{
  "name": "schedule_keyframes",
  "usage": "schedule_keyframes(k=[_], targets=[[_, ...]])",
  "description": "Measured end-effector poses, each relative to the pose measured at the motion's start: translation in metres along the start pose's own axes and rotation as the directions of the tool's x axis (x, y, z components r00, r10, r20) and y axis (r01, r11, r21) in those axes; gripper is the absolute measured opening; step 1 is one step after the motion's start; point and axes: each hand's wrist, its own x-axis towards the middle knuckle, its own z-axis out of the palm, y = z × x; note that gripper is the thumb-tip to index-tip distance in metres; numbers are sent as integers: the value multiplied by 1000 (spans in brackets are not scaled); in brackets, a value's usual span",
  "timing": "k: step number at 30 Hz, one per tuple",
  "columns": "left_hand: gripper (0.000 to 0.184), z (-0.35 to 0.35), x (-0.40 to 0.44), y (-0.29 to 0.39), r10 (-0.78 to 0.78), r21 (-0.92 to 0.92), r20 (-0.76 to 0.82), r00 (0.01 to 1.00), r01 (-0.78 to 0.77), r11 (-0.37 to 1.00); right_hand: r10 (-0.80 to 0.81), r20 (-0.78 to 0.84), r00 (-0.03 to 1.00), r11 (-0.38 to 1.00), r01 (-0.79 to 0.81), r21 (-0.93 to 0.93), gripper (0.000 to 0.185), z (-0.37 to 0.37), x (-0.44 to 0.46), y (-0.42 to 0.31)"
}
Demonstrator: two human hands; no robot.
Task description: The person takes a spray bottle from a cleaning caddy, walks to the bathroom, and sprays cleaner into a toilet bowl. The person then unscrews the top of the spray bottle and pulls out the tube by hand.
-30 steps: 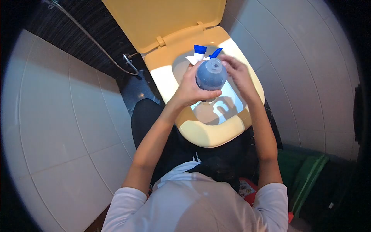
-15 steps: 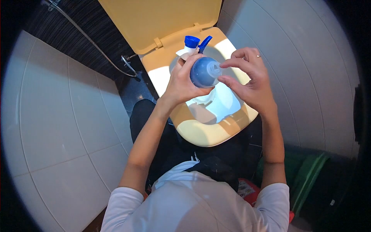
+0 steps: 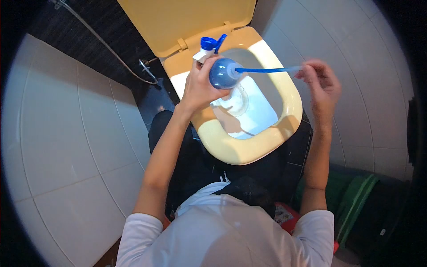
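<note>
My left hand is wrapped around a rounded, see-through bottle tinted blue, tilted with its neck to the right. Beyond its fingers sticks up what looks like a white spray head with a blue nozzle and trigger; how it joins the bottle is hidden. A thin blue stick or tube with a pale end runs level from the bottle's neck. At that pale end my right hand is closed, fingertips pinched and slightly blurred. Both hands are above a toilet with a yellow seat.
The raised yellow lid leans behind the seat. A hose hangs at the left by a metal valve. Tiled walls close in on both sides. A green striped fabric item lies at lower right.
My right hand has moved right, away from the bottle's neck, and the blue stick now stretches between them. The bottle and my left hand have shifted slightly left.
</note>
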Motion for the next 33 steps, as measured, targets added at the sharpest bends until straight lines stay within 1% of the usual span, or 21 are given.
schedule_keyframes(k=[1, 3, 4, 6, 7, 8, 9, 11, 12, 13, 15, 16, 17, 20, 22, 26, 28, 29, 31, 32, 33], targets=[[71, 1, -3, -5, -8, 30, -83, 996, 11, 999, 0, 4, 1000, 1000, 0, -4, 11, -15, -3, 7], [73, 5, -8, -17, -18, 47, -123, 992, 24, 999, 1, -128, 992, 1000, 1, 14, 12, -38, -10, 27], [73, 6, -11, -22, -40, 31, -149, 988, 45, 999, 3, -122, 993, 1000, -2, 10, 12, -37, -16, 35], [73, 12, -13, -30, -26, 41, -228, 973, 36, 999, 58, -118, 991, 988, -74, -136, 10, -34, -28, 56], [73, 15, -14, -33, -34, 34, -229, 973, 43, 999, 108, -69, 992, 952, -123, -281, 10, -23, -35, 66], [72, 14, -14, -32, -36, 14, -245, 969, 41, 999, 134, -30, 990, 944, -137, -299, 10, -3, -41, 79], [72, 14, -15, -33, -40, -4, -258, 965, 40, 999, 114, 65, 991, 899, -75, -431, 10, 14, -47, 91], [73, 17, -15, -42, 5, 22, -278, 961, 1, 1000, 43, 299, 953, 801, 145, -580, 11, 46, -48, 108], [73, 16, -15, -41, 2, 11, -276, 961, 1, 1000, 234, 480, 845, 607, 259, -751, 8, 52, -46, 123], [73, 14, -14, -39, 2, 0, -275, 962, -2, 1000, 235, 482, 844, 608, 260, -750, 8, 56, -46, 135], [73, 13, -13, -40, 6, 50, -282, 959, 9, 999, 267, 573, 775, 475, 412, -778, 6, 61, -41, 147], [73, 14, -13, -40, 4, 36, -296, 955, 7, 999, 193, 533, 824, 538, 365, -760, 6, 59, -39, 152], [73, 14, -14, -40, 0, 20, -309, 951, 6, 1000, 196, 539, 819, 537, 371, -758, 6, 58, -35, 150], [74, 13, -15, -41, -4, 21, -298, 955, 11, 1000, 264, 566, 781, 458, 415, -786, 7, 56, -29, 143], [74, 15, -13, -43, -14, -4, -295, 955, 14, 1000, 252, 488, 835, 425, 358, -832, 7, 56, -29, 137], [73, 13, -13, -40, -8, -8, -318, 948, 6, 1000, 370, 485, 792, 429, 317, -846, 9, 45, -40, 124], [73, 14, -12, -41, -9, -17, -324, 946, 3, 1000, 430, 567, 703, 607, 240, -758, 11, 40, -48, 116], [73, 15, -13, -42, -5, -25, -327, 945, -3, 1000, 428, 566, 704, 608, 239, -757, 11, 40, -51, 112], [73, 15, -14, -44, -19, -46, -318, 948, 5, 999, 515, 590, 622, 729, 45, -684, 11, 45, -56, 102], [74, 17, -14, -45, -39, -69, -315, 948, 18, 997, 570, 524, 632, 748, -137, -649, 16, 50, -54, 100], [74, 20, -14, -46, -37, -67, -314, 949, 17, 998, 569, 524, 633, 750, -138, -647, 16, 53, -54, 102]])
